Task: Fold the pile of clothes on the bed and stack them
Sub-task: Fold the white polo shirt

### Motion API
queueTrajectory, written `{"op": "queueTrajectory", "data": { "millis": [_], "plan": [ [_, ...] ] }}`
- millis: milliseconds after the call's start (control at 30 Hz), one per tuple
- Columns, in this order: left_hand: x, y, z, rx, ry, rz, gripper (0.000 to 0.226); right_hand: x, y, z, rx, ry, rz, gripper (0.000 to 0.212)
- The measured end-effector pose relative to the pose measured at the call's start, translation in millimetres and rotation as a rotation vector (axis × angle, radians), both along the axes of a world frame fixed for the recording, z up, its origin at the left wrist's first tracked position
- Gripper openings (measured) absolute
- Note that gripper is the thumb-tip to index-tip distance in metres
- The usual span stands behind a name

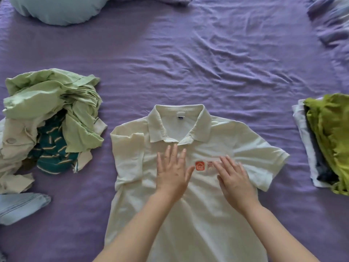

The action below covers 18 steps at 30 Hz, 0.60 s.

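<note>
A cream polo shirt (190, 214) with an orange logo lies face up in the middle of the bed, collar away from me. Its left sleeve is folded in over the body; the right sleeve lies spread out. My left hand (172, 171) presses flat on the chest just below the collar, fingers straight. Beside it, my right hand (234, 180) lies flat over the logo text. A loose pile of unfolded clothes (51, 118), pale green, cream and green-striped, sits to the left. A stack of folded clothes (326, 142) with an olive-green piece on top stands at the right edge.
The purple bedsheet (188, 63) is wrinkled across the far half. A light blue pillow (56, 10) lies at the far left. A folded light blue cloth (18, 207) sits near left, and rumpled bedding (332, 21) fills the far right corner.
</note>
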<state>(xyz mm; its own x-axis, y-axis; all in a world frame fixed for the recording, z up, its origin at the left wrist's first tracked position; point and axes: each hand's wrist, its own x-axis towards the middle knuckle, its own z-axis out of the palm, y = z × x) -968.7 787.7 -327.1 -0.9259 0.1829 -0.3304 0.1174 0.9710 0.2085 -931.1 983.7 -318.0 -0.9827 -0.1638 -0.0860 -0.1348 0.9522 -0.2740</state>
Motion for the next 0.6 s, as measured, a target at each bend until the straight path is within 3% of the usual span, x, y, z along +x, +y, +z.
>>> {"op": "queueTrajectory", "data": {
  "millis": [267, 400, 433, 500, 567, 600],
  "plan": [
    [30, 139, -2, 0.081, -0.121, -0.299, 0.056, -19, 116, 1, 0.084, -0.200, -0.433, 0.059],
    [31, 159, -12, 0.010, -0.186, -0.310, 0.061, -28, 135, -2, -0.138, -0.311, -0.668, 0.085],
    [31, 160, -13, -0.011, -0.189, -0.319, 0.063, -30, 137, -2, -0.213, -0.321, -0.730, 0.083],
    [31, 159, -14, -0.009, -0.208, -0.321, 0.063, -30, 137, -1, -0.391, -0.346, -0.822, 0.055],
    [26, 158, -10, 0.090, -0.258, -0.249, 0.058, -27, 132, 0, -0.533, -0.296, -0.847, 0.023],
    [22, 158, -7, 0.180, -0.268, -0.192, 0.054, -25, 129, 2, -0.584, -0.255, -0.852, 0.018]
  ]
}}
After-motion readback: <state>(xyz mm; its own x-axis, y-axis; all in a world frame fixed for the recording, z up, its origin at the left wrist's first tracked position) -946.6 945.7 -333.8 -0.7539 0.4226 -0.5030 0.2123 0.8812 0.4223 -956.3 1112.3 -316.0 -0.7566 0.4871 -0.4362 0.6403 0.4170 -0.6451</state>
